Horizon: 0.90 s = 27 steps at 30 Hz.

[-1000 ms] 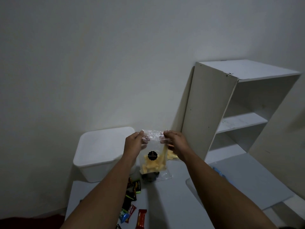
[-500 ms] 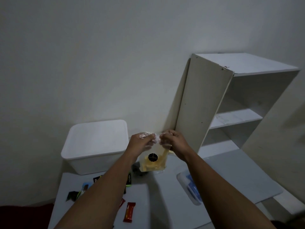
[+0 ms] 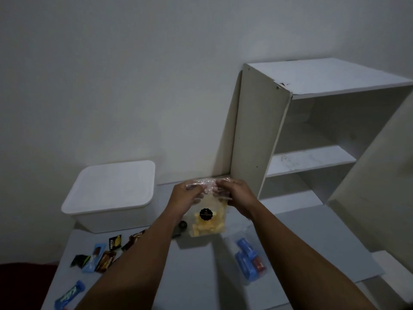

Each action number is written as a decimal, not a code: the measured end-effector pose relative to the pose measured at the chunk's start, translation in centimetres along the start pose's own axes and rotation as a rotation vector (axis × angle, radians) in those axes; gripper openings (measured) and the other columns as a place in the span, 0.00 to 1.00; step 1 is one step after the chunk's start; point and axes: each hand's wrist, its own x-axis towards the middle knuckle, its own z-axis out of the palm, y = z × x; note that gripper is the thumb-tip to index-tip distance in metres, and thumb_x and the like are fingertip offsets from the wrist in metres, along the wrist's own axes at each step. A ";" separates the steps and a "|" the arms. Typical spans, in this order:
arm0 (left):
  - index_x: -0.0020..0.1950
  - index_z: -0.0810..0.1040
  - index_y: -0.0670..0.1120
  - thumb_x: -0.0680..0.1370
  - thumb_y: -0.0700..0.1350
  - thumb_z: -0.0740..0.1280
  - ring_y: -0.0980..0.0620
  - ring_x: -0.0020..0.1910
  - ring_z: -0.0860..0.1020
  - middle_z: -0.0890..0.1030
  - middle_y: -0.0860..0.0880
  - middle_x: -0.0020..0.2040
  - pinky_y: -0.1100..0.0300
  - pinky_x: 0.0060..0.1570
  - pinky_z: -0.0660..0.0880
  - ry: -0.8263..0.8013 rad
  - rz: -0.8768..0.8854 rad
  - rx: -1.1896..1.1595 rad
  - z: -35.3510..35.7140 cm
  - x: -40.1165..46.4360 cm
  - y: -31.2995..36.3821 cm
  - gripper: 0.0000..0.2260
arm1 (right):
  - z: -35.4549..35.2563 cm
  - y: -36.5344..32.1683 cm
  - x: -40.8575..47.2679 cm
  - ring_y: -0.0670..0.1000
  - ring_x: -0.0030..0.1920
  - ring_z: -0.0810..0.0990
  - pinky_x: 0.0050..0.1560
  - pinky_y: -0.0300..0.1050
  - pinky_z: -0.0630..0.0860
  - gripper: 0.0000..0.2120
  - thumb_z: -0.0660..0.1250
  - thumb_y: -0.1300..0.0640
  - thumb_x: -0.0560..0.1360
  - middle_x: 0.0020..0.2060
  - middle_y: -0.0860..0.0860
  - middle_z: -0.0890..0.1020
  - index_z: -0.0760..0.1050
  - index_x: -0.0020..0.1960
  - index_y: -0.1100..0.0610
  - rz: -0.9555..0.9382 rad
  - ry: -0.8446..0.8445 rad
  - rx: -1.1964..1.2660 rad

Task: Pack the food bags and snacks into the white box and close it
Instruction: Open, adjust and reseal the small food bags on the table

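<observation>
Both hands hold up a clear food bag (image 3: 209, 221) of yellow pieces with a round black label. My left hand (image 3: 186, 200) and my right hand (image 3: 234, 196) pinch its crumpled top edge, close together. The white box (image 3: 111, 198) stands at the back left with its lid on. Several small snack packets (image 3: 105, 253) lie on the table left of my left arm, and a blue one (image 3: 70, 295) lies nearer. A clear bag with blue and red packs (image 3: 249, 261) lies right of centre.
A white open shelf unit (image 3: 312, 142) stands at the right against the wall. A small dark object (image 3: 182, 225) lies on the grey table (image 3: 201, 276) under the held bag. The table's left edge runs near a dark red surface (image 3: 22, 287).
My view has tilted down, showing more of the table and snacks. My hands have come closer together at the bag's top, gathering it. The bag hangs lower over the table.
</observation>
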 end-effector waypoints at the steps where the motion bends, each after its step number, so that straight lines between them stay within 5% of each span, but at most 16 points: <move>1: 0.50 0.85 0.43 0.75 0.44 0.74 0.50 0.43 0.83 0.87 0.42 0.46 0.53 0.50 0.81 0.015 -0.006 -0.004 0.8 0.1 0.0 0.07 | -1.0 -0.1 0.3 0.53 0.46 0.86 0.51 0.49 0.78 0.09 0.69 0.55 0.79 0.45 0.56 0.87 0.83 0.53 0.61 0.006 -0.017 -0.017; 10: 0.46 0.84 0.45 0.78 0.46 0.71 0.49 0.43 0.86 0.88 0.43 0.44 0.52 0.51 0.81 0.188 -0.046 -0.077 6.3 -0.1 -0.2 0.05 | -6.4 -0.7 3.1 0.40 0.30 0.81 0.28 0.30 0.73 0.08 0.72 0.60 0.77 0.36 0.53 0.84 0.83 0.53 0.64 -0.031 -0.145 -0.142; 14: 0.42 0.86 0.44 0.77 0.45 0.71 0.47 0.43 0.85 0.87 0.44 0.41 0.55 0.46 0.78 0.283 0.013 0.031 6.9 -0.5 0.0 0.07 | -6.8 -0.5 3.9 0.42 0.31 0.82 0.29 0.33 0.73 0.12 0.73 0.58 0.76 0.39 0.58 0.84 0.84 0.55 0.66 -0.080 -0.187 -0.213; 19: 0.45 0.85 0.40 0.78 0.44 0.70 0.53 0.37 0.82 0.86 0.42 0.39 0.60 0.42 0.77 0.280 0.029 0.079 7.7 -0.6 0.5 0.09 | -7.0 -0.4 4.7 0.47 0.34 0.82 0.39 0.42 0.72 0.05 0.74 0.58 0.75 0.35 0.54 0.84 0.84 0.42 0.59 -0.115 -0.241 -0.230; 22: 0.46 0.84 0.43 0.79 0.45 0.70 0.52 0.41 0.85 0.87 0.43 0.41 0.60 0.44 0.80 0.259 0.035 0.052 8.4 -0.6 0.7 0.07 | -7.2 -0.4 5.2 0.49 0.33 0.80 0.37 0.42 0.71 0.10 0.72 0.61 0.75 0.32 0.53 0.81 0.81 0.36 0.55 -0.124 -0.234 -0.184; 27: 0.47 0.83 0.37 0.81 0.44 0.68 0.52 0.39 0.85 0.85 0.44 0.40 0.65 0.39 0.79 0.263 0.039 0.081 8.5 -0.4 0.7 0.11 | -8.0 -0.7 5.6 0.52 0.40 0.84 0.44 0.46 0.74 0.06 0.76 0.55 0.73 0.38 0.57 0.85 0.84 0.42 0.57 -0.080 -0.360 -0.218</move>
